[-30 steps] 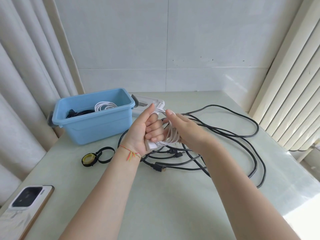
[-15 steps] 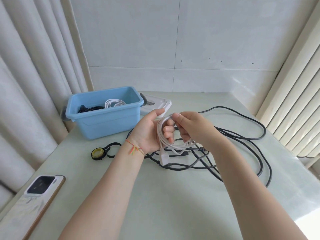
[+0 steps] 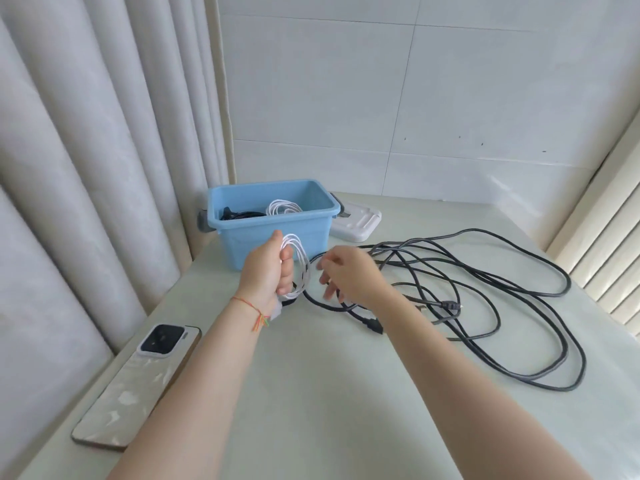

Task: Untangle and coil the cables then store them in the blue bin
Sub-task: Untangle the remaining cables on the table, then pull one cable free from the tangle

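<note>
Round left hand [image 3: 268, 271] fingers, clenched: white cable [image 3: 300, 265] coil, gripped so loops hold for blue bin [image 3: 270, 216] just beyond. Right hand [image 3: 349, 275] released, w/ loose fingers beside coil.

Left hand [image 3: 265, 271] grips coiled white cable [image 3: 300, 268] upright, just in front of blue bin [image 3: 277, 233]. Right hand [image 3: 349, 275] beside it, fingers [image 3: 325, 268] loosely spread, holding nothing. Black cables [image 3: 485, 289] tangled on counter [image 3: 329, 393]. Phone [image 3: 138, 386] at left edge, white lid [image 3: 356, 221] right of bin.
</note>
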Demonstrator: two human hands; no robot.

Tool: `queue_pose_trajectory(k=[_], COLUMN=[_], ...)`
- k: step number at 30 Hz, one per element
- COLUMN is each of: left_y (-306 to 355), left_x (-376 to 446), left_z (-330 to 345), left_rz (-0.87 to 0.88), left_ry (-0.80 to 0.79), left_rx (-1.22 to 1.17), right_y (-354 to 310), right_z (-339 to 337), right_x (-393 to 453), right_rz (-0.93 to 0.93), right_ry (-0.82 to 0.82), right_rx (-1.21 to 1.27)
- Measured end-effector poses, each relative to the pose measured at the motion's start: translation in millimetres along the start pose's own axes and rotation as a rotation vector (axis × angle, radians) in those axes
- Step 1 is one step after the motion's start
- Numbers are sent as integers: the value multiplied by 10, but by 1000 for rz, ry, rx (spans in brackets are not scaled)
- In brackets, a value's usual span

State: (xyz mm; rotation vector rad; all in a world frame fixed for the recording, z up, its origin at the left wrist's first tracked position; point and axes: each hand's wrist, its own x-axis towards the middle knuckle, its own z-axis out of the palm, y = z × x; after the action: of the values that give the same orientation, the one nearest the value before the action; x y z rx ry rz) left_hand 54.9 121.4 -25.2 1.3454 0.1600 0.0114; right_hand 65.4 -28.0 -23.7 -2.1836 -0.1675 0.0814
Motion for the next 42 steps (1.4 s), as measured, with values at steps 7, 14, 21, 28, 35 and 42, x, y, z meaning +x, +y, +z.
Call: queue_pose_trajectory(k=[7,14,21,28,35,42], left_y=[-68,-117,56,186,55,3], left_x=[5,24,30,102,161,178], left_z=[-161,-216,-13,527,906,984], left_rz=[136,172,52,51,171,102], left_ry=[135,142,102,-215,-295,-294], left_rx=[272,185,183,195,188,150], right_y=[58,-14,-230,-116,127,243], right_z=[553,489,-171,-704,-898,-826], right_x=[87,100,-116,-224,-180,-80], right_rz=[-106,-117,-103,-125,-178,-64], right_ry=[-145,-72,31,217,91,116], right_rx=[-538,-516,-225,114,670,486])
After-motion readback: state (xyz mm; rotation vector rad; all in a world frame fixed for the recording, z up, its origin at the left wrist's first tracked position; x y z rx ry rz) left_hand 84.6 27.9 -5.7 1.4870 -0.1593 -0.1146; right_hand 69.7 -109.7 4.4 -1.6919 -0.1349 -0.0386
